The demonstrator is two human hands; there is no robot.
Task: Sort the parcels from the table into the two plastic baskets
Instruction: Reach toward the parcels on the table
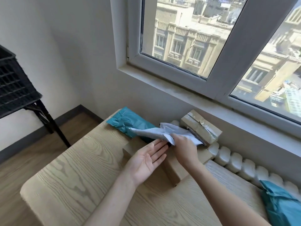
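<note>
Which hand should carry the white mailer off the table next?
Right. The right hand already grips the white mailer at its crumpled end. The left hand is open, palm up beside it, holding nothing, so it could only support from below.

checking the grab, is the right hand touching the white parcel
Touching. The head view shows the right hand with fingers curled round the white parcel, gripping its crumpled end.
</note>
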